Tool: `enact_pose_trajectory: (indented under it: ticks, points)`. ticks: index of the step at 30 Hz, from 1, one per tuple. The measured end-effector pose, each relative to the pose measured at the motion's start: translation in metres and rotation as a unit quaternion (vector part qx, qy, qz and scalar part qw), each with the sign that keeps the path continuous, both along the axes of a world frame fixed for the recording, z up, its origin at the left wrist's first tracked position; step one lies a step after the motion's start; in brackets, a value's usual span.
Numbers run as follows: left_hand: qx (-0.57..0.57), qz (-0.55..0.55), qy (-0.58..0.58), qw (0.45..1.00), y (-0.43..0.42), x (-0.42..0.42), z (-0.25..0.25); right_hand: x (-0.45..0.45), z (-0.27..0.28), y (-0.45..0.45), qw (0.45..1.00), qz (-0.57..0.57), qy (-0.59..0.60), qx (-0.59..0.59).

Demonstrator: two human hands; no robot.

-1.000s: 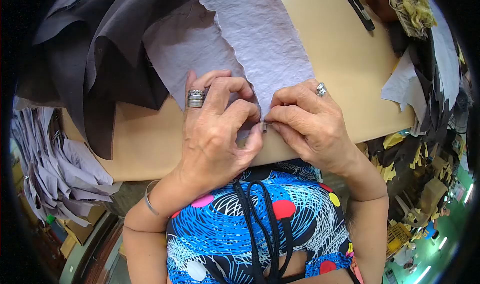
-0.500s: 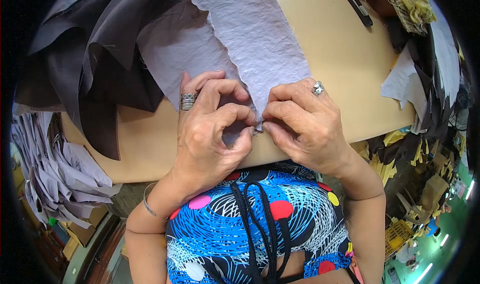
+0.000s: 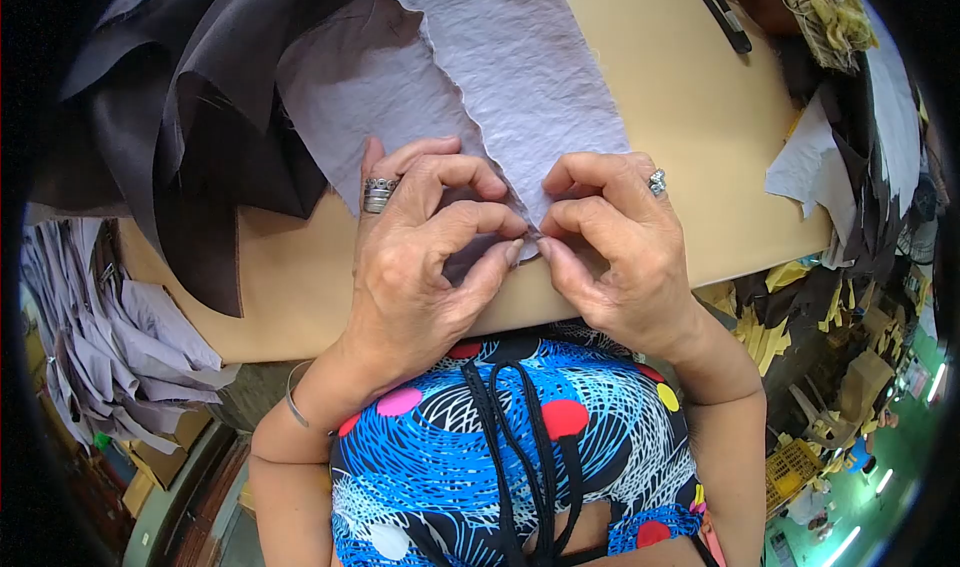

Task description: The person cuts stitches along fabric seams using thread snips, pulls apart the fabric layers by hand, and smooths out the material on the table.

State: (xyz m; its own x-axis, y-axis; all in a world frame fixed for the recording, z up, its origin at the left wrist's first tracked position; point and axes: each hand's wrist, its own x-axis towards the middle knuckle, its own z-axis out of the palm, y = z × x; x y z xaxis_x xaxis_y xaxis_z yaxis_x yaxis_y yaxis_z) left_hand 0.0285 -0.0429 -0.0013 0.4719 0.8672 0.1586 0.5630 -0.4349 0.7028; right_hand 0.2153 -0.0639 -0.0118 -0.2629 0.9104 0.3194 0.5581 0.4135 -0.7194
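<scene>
1. Layered pale pieces [image 3: 125, 337] hang by the counter [image 3: 690, 147], between 8 and 9 o'clock.
2. Dark fabric [image 3: 200, 127] lies heaped at 10 o'clock.
3. My left hand [image 3: 405, 262] has its fingers pinched on the lilac-grey cloth [image 3: 530, 77], which spreads toward 12 o'clock.
4. My right hand [image 3: 630, 252] pinches its near end too, fingers just beside the left's.
5. A black pen-like tool [image 3: 722, 12] lies between 1 and 2 o'clock.

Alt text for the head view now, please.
A person's left hand and right hand pinch the near end of pale fabric over a tan table. Dark cloth lies left; a slim black tool lies upper right.
</scene>
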Motion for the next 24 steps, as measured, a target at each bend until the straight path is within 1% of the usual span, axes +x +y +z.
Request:
enact_pose_trajectory:
  ticks: [4, 13, 19, 22, 24]
  points:
    - [0.037, 0.009, 0.001, 0.999, 0.0, 0.001, -0.004, 0.0, -0.002, 0.0, 0.999, -0.002, 0.03, -0.03]
    - [0.114, -0.015, 0.022, 0.993, 0.001, 0.007, -0.004, 0.001, -0.001, 0.001, 1.0, 0.004, 0.018, -0.024]
    - [0.129, 0.0, 0.035, 0.991, 0.0, 0.013, -0.004, 0.0, -0.002, 0.0, 0.999, 0.005, 0.021, -0.027]
    - [0.124, 0.01, 0.012, 0.992, 0.001, 0.009, -0.009, 0.001, -0.001, 0.001, 1.0, 0.002, 0.019, -0.018]
    - [0.102, 0.025, -0.017, 0.994, 0.001, 0.005, -0.009, 0.0, -0.001, 0.0, 0.998, -0.006, 0.042, -0.036]
